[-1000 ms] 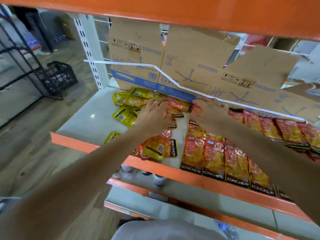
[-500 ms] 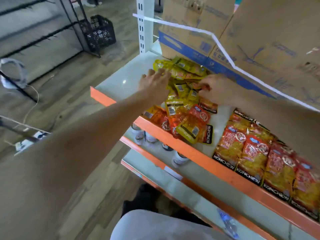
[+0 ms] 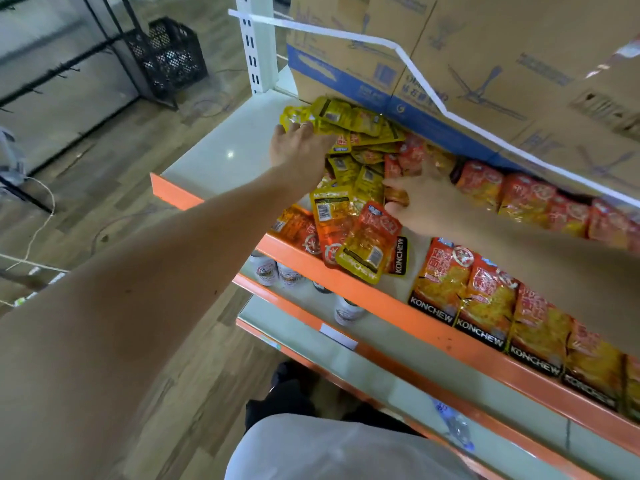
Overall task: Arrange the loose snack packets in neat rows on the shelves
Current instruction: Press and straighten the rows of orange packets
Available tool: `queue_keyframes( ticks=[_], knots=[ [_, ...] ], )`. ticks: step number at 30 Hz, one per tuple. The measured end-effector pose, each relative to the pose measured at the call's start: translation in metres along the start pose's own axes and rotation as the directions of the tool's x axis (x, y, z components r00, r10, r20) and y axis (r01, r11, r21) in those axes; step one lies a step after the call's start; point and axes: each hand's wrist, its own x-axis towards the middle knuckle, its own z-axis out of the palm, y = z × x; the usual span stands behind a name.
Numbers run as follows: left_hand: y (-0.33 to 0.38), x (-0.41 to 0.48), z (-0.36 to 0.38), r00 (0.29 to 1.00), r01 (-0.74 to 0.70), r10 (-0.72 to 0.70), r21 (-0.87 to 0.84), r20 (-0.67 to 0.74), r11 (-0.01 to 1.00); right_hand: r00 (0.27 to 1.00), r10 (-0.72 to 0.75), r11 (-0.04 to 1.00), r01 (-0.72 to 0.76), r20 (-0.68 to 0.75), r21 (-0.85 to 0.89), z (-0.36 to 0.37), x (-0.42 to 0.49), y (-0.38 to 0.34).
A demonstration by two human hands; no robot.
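Risk: front pkts [image 3: 360, 258] overhang the shelf lip [image 3: 391, 306]. If I rake the heap too hard, they'll prob slide off to the floor. Loose heap [image 3: 356, 168] sits left of the neat row [image 3: 485, 306], under both hands. Left hand [image 3: 298, 147]: fingers fairly straight, laid on yellow pkts at the back. Right hand [image 3: 427, 207]: thumb & fingers look pinched on a red pkt [image 3: 396, 196], tho it's blurry.

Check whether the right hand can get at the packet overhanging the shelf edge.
Probably yes. The right hand lies just behind the overhanging packet, which sits on top of the pile, uncovered; the left hand is away at the back yellow packets.
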Motion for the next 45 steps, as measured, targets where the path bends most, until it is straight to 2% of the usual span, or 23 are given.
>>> queue_keyframes(
  ticks=[2, 4, 6, 8, 10, 11, 13, 14, 15, 19, 23, 27, 31, 37, 40, 45],
  knots=[
    [0.000, -0.002, -0.001, 0.999, 0.030, -0.032, -0.101, -0.018, 0.994, 1.000, 0.001, 0.999, 0.000, -0.026, 0.044, 0.000, 0.003, 0.005],
    [0.000, -0.007, -0.003, 0.997, 0.043, -0.057, -0.263, -0.048, 0.964, 0.996, 0.090, 0.993, -0.089, -0.009, 0.074, -0.001, 0.006, 0.014],
    [0.000, -0.019, -0.008, 0.981, 0.075, -0.151, -0.477, -0.124, 0.876, 0.986, 0.168, 0.979, -0.169, 0.018, 0.116, -0.003, 0.011, 0.020],
    [0.000, -0.034, -0.015, 0.944, 0.139, -0.302, -0.667, -0.135, 0.732, 0.980, 0.195, 0.970, -0.197, 0.023, 0.141, 0.000, 0.011, 0.019],
    [-0.003, -0.049, -0.020, 0.898, 0.263, -0.441, -0.816, 0.011, 0.515, 0.981, 0.191, 0.963, -0.190, 0.017, 0.189, 0.005, 0.007, 0.015],
    [-0.006, -0.054, -0.021, 0.867, 0.321, -0.485, -0.874, 0.116, 0.365, 0.981, 0.192, 0.957, -0.187, 0.001, 0.222, 0.005, 0.005, 0.014],
    [-0.013, -0.061, -0.021, 0.804, 0.386, -0.520, -0.918, 0.287, 0.089, 0.978, 0.207, 0.947, -0.200, -0.002, 0.253, -0.003, 0.001, 0.010],
    [-0.017, -0.063, -0.022, 0.783, 0.399, -0.522, -0.917, 0.339, 0.003, 0.975, 0.221, 0.943, -0.214, 0.000, 0.254, -0.007, -0.001, 0.010],
    [-0.020, -0.065, -0.022, 0.767, 0.404, -0.523, -0.913, 0.373, -0.058, 0.973, 0.231, 0.943, -0.226, 0.008, 0.243, -0.011, -0.003, 0.008],
    [-0.023, -0.068, -0.026, 0.728, 0.433, -0.509, -0.884, 0.459, -0.177, 0.969, 0.246, 0.941, -0.246, 0.031, 0.234, -0.022, -0.008, 0.003],
    [-0.011, -0.073, -0.039, 0.729, 0.413, -0.409, -0.829, 0.549, -0.376, 0.977, 0.212, 0.966, -0.211, 0.015, 0.150, -0.025, -0.013, -0.006],
    [0.003, -0.078, -0.044, 0.738, 0.429, -0.366, -0.812, 0.568, -0.396, 0.978, 0.210, 0.968, -0.209, 0.005, 0.141, -0.028, -0.015, -0.010],
    [0.009, -0.084, -0.044, 0.722, 0.471, -0.373, -0.809, 0.582, -0.351, 0.969, 0.242, 0.921, -0.247, 0.054, 0.302, -0.037, -0.011, -0.004],
    [0.020, -0.093, -0.048, 0.737, 0.471, -0.336, -0.801, 0.587, -0.368, 0.955, 0.283, 0.850, -0.209, -0.085, 0.483, -0.043, -0.015, 0.010],
    [0.028, -0.101, -0.057, 0.757, 0.454, -0.322, -0.813, 0.568, -0.366, 0.959, 0.269, 0.728, -0.143, -0.087, 0.670, -0.048, -0.027, 0.011],
    [0.043, -0.126, -0.083, 0.837, 0.374, -0.253, -0.845, 0.485, -0.381, 0.969, 0.244, 0.393, -0.057, -0.045, 0.918, -0.071, -0.063, 0.011]
  ],
)
